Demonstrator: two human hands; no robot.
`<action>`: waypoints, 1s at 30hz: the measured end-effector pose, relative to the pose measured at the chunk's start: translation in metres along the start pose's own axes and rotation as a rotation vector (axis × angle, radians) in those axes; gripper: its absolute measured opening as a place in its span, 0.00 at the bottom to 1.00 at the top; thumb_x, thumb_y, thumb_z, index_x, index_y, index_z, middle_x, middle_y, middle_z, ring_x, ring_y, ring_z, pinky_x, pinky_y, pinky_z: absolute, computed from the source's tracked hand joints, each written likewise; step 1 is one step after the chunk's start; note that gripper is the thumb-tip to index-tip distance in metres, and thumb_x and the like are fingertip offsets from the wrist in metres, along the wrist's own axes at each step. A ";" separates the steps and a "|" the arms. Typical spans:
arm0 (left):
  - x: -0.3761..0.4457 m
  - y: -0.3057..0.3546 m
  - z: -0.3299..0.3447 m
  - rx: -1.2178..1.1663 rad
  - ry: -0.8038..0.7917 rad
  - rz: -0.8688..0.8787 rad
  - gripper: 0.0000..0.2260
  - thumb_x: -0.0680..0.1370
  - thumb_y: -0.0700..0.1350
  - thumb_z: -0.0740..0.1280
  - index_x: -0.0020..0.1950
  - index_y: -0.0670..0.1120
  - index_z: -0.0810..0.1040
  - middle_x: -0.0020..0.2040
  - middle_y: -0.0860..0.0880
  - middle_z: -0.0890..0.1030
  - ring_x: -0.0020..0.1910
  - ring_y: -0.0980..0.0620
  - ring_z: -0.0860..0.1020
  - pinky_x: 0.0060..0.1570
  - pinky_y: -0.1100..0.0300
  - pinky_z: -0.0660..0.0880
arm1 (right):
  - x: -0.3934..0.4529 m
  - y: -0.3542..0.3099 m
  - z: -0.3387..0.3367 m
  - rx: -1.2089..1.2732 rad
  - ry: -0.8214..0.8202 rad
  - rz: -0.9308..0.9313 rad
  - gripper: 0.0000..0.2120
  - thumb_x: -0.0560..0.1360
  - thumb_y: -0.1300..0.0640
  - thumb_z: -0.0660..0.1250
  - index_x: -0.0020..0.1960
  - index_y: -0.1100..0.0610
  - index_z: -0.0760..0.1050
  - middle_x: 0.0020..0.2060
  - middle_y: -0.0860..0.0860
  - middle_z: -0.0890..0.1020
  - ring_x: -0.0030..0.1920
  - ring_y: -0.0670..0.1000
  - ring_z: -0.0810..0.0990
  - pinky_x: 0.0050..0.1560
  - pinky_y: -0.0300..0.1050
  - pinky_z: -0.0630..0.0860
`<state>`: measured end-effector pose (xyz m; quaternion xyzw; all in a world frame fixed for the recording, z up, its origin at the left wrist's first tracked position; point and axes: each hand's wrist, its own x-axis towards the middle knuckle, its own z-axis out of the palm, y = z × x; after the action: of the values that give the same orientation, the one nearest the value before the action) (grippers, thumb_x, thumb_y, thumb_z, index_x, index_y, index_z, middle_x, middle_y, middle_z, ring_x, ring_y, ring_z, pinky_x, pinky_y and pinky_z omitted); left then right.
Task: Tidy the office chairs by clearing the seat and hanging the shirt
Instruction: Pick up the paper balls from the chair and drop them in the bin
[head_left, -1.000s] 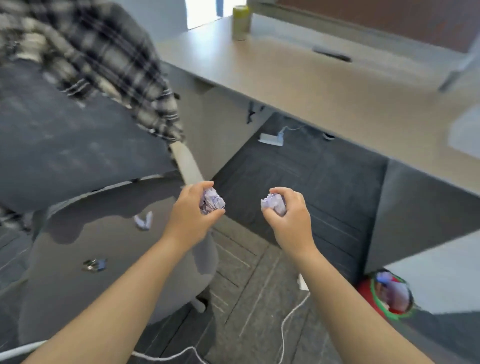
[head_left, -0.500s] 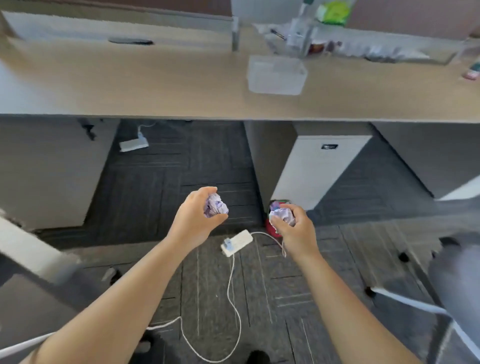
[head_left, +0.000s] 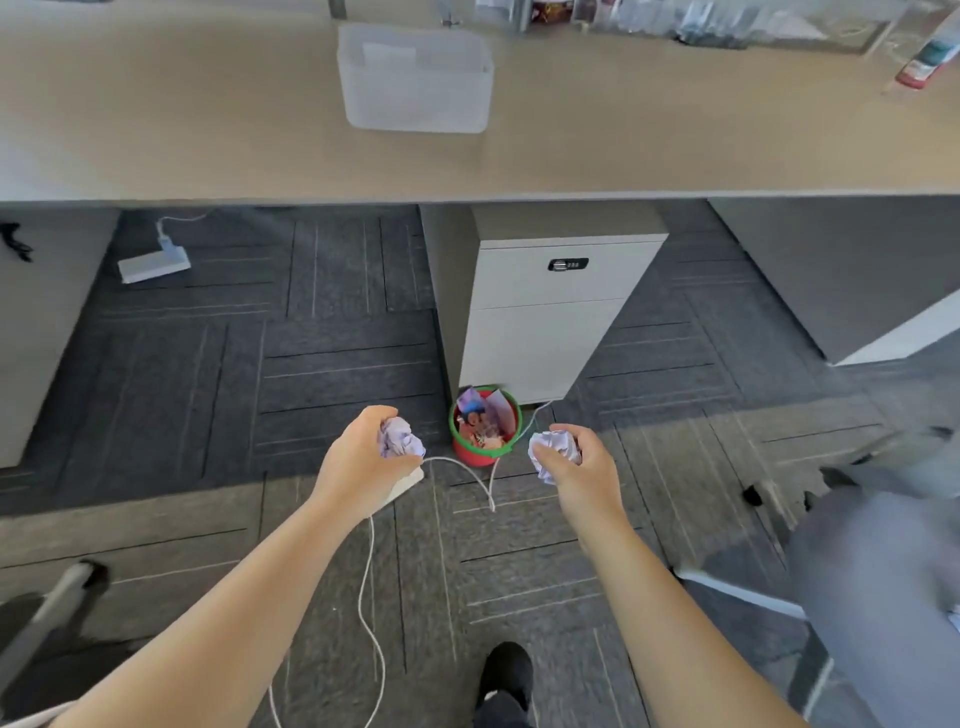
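Note:
My left hand (head_left: 363, 462) grips a crumpled ball of pale purple paper (head_left: 399, 439). My right hand (head_left: 579, 473) grips a second crumpled paper ball (head_left: 553, 449). Between the two hands, a little farther off on the floor, stands a small red bin with a green rim (head_left: 485, 427), filled with scraps. A grey office chair (head_left: 883, 561) shows blurred at the right edge. Neither the shirt nor the first chair's seat is in view.
A long beige desk (head_left: 208, 130) runs across the top with a translucent box (head_left: 415, 78). A white drawer cabinet (head_left: 550, 312) stands behind the bin. White cables and a power strip (head_left: 153, 265) lie on the dark carpet. A chair leg (head_left: 57, 603) reaches in at lower left.
The view has swung right, away from the chair with the plaid shirt, and toward the desk. The red bin now sits between my hands, which have spread apart, each still holding its paper ball.

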<state>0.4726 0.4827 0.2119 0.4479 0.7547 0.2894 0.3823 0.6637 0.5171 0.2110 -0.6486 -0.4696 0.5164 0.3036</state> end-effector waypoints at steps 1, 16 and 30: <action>0.009 0.003 0.015 -0.012 0.003 -0.041 0.20 0.72 0.36 0.66 0.35 0.58 0.60 0.36 0.62 0.69 0.34 0.65 0.68 0.30 0.78 0.67 | 0.016 0.006 -0.011 0.005 -0.016 0.016 0.10 0.73 0.60 0.66 0.54 0.56 0.72 0.38 0.44 0.75 0.40 0.46 0.74 0.47 0.44 0.70; 0.153 -0.043 0.185 -0.221 -0.220 -0.345 0.12 0.70 0.46 0.69 0.31 0.51 0.66 0.31 0.51 0.70 0.33 0.52 0.69 0.37 0.61 0.66 | 0.167 0.113 -0.031 0.156 -0.057 0.329 0.09 0.73 0.62 0.66 0.52 0.55 0.71 0.43 0.50 0.76 0.38 0.43 0.75 0.38 0.36 0.71; 0.253 -0.043 0.210 -0.500 -0.033 -0.588 0.13 0.78 0.41 0.59 0.62 0.42 0.72 0.60 0.42 0.76 0.56 0.49 0.73 0.57 0.56 0.70 | 0.239 0.157 0.006 0.156 -0.039 0.441 0.13 0.74 0.61 0.65 0.58 0.59 0.72 0.43 0.48 0.76 0.40 0.44 0.76 0.41 0.37 0.74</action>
<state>0.5514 0.7106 -0.0159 0.1099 0.7508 0.3350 0.5585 0.7109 0.6784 -0.0200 -0.6999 -0.2811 0.6174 0.2234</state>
